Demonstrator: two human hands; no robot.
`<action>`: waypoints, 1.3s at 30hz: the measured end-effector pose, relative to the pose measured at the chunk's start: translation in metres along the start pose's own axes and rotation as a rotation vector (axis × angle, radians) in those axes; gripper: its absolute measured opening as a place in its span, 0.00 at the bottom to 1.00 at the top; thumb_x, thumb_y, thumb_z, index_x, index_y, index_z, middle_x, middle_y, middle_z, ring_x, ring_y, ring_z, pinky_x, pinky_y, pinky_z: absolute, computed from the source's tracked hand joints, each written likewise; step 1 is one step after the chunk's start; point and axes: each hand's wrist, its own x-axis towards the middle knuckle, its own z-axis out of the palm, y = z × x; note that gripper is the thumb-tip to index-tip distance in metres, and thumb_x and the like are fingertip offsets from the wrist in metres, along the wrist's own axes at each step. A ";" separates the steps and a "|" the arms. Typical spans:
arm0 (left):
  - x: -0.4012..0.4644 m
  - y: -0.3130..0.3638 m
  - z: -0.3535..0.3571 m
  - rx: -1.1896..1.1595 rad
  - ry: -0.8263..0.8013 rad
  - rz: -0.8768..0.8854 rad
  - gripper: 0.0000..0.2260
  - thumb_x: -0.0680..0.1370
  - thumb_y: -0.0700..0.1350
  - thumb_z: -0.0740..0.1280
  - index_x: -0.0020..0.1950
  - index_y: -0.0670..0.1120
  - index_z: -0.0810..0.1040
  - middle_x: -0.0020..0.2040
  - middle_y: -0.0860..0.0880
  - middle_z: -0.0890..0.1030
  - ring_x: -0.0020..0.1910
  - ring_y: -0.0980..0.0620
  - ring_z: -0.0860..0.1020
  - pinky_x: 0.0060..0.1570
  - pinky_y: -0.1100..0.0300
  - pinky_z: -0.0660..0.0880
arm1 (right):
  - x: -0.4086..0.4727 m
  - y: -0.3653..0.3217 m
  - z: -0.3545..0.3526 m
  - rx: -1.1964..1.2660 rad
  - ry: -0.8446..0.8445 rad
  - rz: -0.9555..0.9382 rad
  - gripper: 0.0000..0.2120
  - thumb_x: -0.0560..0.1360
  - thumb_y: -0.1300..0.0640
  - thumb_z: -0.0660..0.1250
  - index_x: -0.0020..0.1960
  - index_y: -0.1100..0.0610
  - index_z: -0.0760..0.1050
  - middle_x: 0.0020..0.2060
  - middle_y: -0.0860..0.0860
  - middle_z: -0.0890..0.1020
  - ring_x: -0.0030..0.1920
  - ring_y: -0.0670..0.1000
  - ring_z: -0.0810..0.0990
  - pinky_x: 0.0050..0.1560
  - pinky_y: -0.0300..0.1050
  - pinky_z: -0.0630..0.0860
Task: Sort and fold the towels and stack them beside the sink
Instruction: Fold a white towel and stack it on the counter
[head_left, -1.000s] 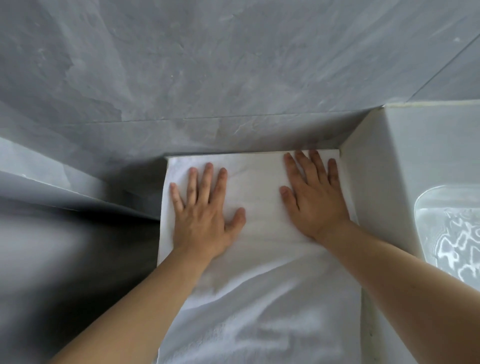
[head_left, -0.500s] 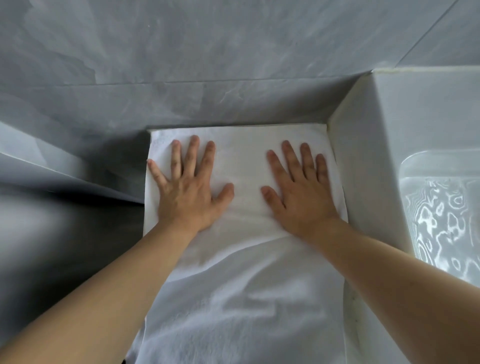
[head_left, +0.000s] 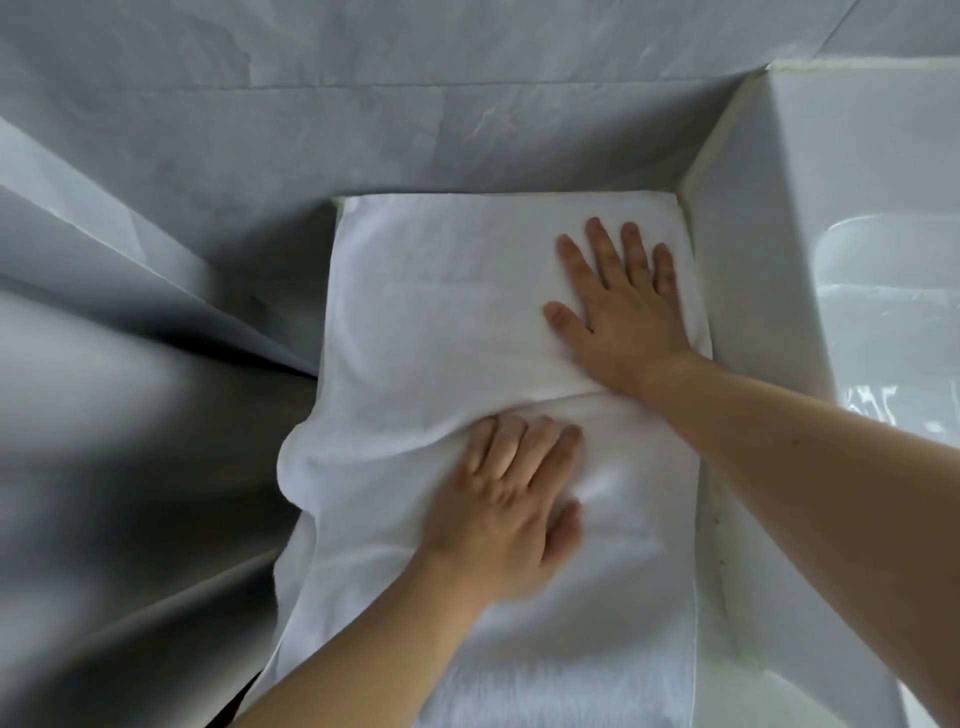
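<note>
White towel (head_left: 467, 291) under both hands (flat, gripping nothing): right (head_left: 621, 306) far, left (head_left: 506, 499) near; sink (head_left: 883, 291) alongside.

We have drawn our left hand (head_left: 511, 499) back from the far part of the white towel (head_left: 447, 291) — its fingertips now sit at the folded edge, nearer us — while the towel's left side has bunched outward.

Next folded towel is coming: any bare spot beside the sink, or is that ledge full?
Crowded: the white towel fills the ledge from the grey wall to the sink's side wall, with the right hand and left hand pressing on it. The only bare flat surface is the sink's top rim. Otherwise, stack on top.
</note>
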 end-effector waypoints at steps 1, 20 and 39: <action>-0.004 0.000 0.003 -0.017 -0.023 -0.027 0.28 0.76 0.57 0.64 0.73 0.44 0.72 0.67 0.43 0.71 0.63 0.37 0.73 0.71 0.42 0.63 | 0.001 0.001 0.000 -0.009 0.008 -0.002 0.34 0.77 0.34 0.40 0.79 0.44 0.38 0.79 0.49 0.39 0.78 0.57 0.36 0.76 0.60 0.37; -0.025 -0.045 -0.013 0.002 -0.114 -0.589 0.33 0.77 0.67 0.34 0.81 0.58 0.42 0.82 0.49 0.41 0.80 0.45 0.39 0.76 0.39 0.40 | 0.010 0.002 0.004 -0.031 0.062 0.017 0.35 0.77 0.30 0.42 0.79 0.42 0.42 0.80 0.47 0.42 0.79 0.55 0.38 0.72 0.70 0.34; -0.056 -0.088 -0.021 -0.294 0.101 -1.032 0.32 0.80 0.63 0.45 0.81 0.50 0.54 0.80 0.46 0.57 0.76 0.42 0.60 0.72 0.40 0.61 | 0.008 0.002 0.002 -0.017 0.051 0.015 0.34 0.76 0.29 0.42 0.79 0.40 0.41 0.80 0.48 0.41 0.78 0.58 0.38 0.72 0.72 0.39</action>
